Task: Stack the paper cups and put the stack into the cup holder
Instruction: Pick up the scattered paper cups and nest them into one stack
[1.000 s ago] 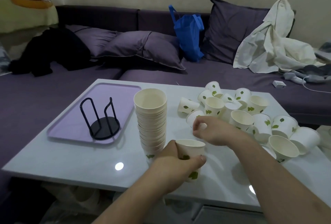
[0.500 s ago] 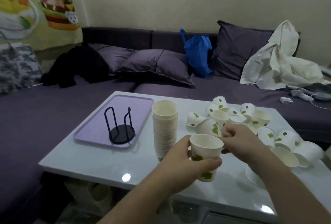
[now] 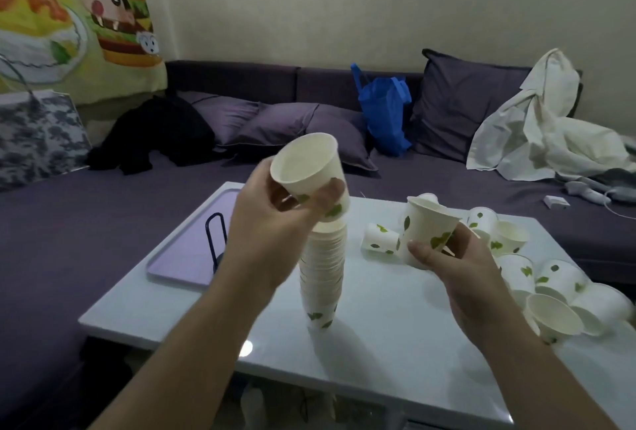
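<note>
A tall stack of white paper cups with green leaf prints [image 3: 321, 271] stands on the white table [image 3: 378, 336]. My left hand [image 3: 272, 223] grips one paper cup [image 3: 308, 166] above the stack's top, its mouth tilted toward me. My right hand [image 3: 454, 261] holds a second cup [image 3: 428, 228] upright, to the right of the stack. Several loose cups [image 3: 550, 285] lie in a pile at the table's right side. The black wire cup holder [image 3: 216, 240] stands on a lilac tray [image 3: 179, 250], mostly hidden behind my left forearm.
A purple sofa [image 3: 103, 195] with cushions, a blue bag [image 3: 383, 113], black clothing and a white sheet [image 3: 543, 123] runs behind the table. One cup [image 3: 378, 243] lies on its side just right of the stack.
My left hand has raised its cup from table height to above the stack. My right hand has lifted a cup out of the pile. The camera has tilted upward.
</note>
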